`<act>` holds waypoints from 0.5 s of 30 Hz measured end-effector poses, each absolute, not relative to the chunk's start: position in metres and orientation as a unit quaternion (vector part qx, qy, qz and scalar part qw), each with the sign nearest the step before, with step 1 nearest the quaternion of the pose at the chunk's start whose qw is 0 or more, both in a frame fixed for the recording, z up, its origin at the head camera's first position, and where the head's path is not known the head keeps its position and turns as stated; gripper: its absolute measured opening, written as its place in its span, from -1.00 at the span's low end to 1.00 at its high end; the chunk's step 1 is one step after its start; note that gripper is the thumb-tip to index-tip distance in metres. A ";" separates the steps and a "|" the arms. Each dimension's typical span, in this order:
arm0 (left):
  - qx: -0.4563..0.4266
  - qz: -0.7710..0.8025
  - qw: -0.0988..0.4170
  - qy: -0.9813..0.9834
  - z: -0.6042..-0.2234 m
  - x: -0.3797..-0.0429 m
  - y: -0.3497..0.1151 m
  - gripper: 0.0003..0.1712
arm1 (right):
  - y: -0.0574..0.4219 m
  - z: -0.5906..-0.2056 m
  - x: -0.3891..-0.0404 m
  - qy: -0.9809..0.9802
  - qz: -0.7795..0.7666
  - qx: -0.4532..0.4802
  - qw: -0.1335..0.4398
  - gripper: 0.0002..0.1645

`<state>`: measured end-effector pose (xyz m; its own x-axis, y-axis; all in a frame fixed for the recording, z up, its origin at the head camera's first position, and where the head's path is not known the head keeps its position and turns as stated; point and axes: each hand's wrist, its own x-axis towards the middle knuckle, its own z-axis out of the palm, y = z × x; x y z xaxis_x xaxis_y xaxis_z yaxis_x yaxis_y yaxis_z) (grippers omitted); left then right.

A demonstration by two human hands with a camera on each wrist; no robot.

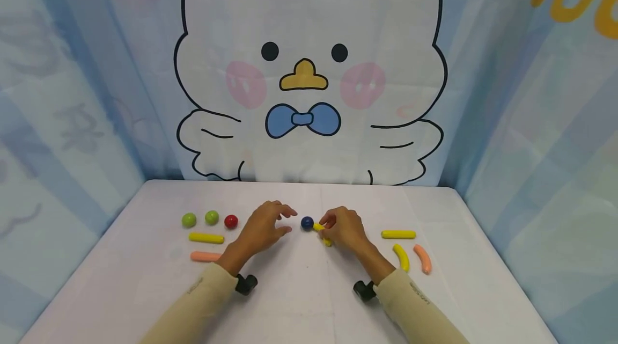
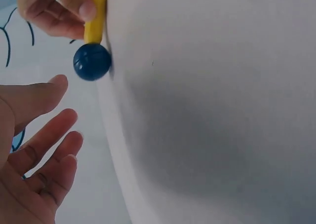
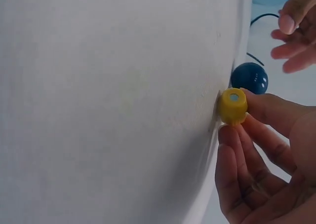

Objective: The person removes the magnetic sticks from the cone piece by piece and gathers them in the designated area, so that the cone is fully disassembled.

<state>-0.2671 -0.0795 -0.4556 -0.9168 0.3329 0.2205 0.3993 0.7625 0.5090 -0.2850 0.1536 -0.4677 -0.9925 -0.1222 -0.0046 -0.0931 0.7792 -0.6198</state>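
My right hand (image 1: 345, 228) pinches a yellow rod (image 2: 95, 26) between thumb and fingers, low over the table. One end of the rod meets a dark blue ball (image 1: 307, 223); the other end, seen in the right wrist view, is flat with a small grey disc in its middle. Fingers partly cover the rod in the head view. To the left of the ball is my left hand (image 1: 264, 228), its fingers spread and slightly bent, holding nothing. In the left wrist view, a gap separates its fingertips (image 2: 60, 82) from the ball.
On the left lie two green balls (image 1: 189, 220), a red ball (image 1: 231, 221), a straight yellow rod (image 1: 206, 238) and an orange rod (image 1: 205, 256) partly behind the left forearm. At right are a straight yellow rod (image 1: 398, 234), a curved yellow one (image 1: 401, 257) and a curved orange one (image 1: 422, 259).
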 end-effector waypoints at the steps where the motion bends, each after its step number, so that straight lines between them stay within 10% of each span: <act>1: -0.200 -0.288 0.053 -0.935 -0.458 -0.268 -0.076 -0.59 | 0.153 -0.468 -0.284 0.943 -0.327 -0.064 0.025 -0.82; 15: -0.205 -0.286 0.018 -0.936 -0.469 -0.275 -0.049 -0.67 | 0.147 -0.467 -0.275 0.948 -0.300 -0.103 0.030 -0.80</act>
